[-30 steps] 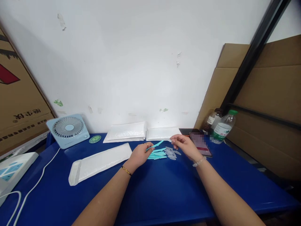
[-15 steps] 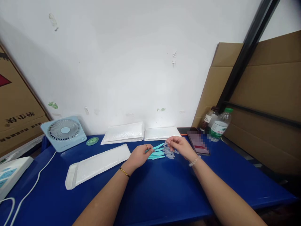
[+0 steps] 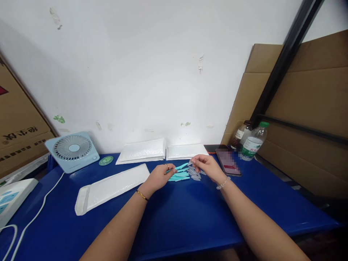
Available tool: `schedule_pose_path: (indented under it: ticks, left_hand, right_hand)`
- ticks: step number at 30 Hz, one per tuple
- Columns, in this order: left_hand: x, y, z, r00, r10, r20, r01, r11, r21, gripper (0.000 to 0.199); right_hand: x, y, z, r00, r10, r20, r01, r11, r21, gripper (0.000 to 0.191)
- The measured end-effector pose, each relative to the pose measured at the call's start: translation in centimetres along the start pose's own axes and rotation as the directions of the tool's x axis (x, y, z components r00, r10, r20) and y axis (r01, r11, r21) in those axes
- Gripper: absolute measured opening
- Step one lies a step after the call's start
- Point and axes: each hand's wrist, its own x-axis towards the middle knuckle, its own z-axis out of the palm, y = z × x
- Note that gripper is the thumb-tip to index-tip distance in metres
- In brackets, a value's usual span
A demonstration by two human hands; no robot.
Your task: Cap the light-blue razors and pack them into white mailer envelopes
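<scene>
My left hand (image 3: pixel 161 174) pinches a slim teal eyebrow razor (image 3: pixel 181 166) between thumb and fingers, its far end pointing right. From the other side, my right hand (image 3: pixel 208 167) pinches a small translucent cap (image 3: pixel 190 163) at the razor's tip. Whether the cap has slid over the tip, I cannot tell. Below the left fingertips lies a row of more teal razors (image 3: pixel 181 178) on the blue table (image 3: pixel 179 214). Several loose translucent caps (image 3: pixel 194 174) are heaped just right of them, under my right hand.
White padded mailers (image 3: pixel 143 150) lie against the wall, with another stack (image 3: pixel 186 151) beside them. One long mailer (image 3: pixel 114 188) rests left of my hands. A fan (image 3: pixel 73 151), power strip (image 3: pixel 13 197), phone (image 3: pixel 228 163) and bottle (image 3: pixel 252 145) stand around the edges.
The view has shifted slightly, so everything sits a little higher in it. Both hands keep the same grips, with razor tip and cap still close together.
</scene>
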Motion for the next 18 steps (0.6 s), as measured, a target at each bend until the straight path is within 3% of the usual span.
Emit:
schedule_pose_path:
  ticks: [10, 13, 16, 18]
  left_hand:
    - [0.1, -0.2, 0.0, 1.0, 0.025, 0.013, -0.025, 0.999, 0.02, 0.035]
    - [0.1, -0.1, 0.2, 0.998, 0.025, 0.056, -0.027, 0.999, 0.031, 0.036]
    - [0.0, 0.4, 0.4, 0.992, 0.053, 0.112, -0.059, 0.997, 0.051, 0.034]
    - [-0.3, 0.9, 0.6, 0.986, 0.085, 0.147, -0.095, 0.993, 0.068, 0.032]
  right_hand:
    - [-0.1, -0.1, 0.2, 1.0, -0.004, 0.025, 0.004, 1.0, -0.001, 0.035]
    - [-0.3, -0.1, 0.7, 0.992, 0.027, 0.124, -0.026, 1.0, -0.01, 0.038]
    - [-0.5, -0.2, 0.5, 0.953, 0.099, 0.286, -0.077, 0.993, -0.086, 0.039]
    - [-0.5, -0.2, -0.1, 0.945, 0.101, 0.312, -0.05, 0.984, -0.169, 0.038]
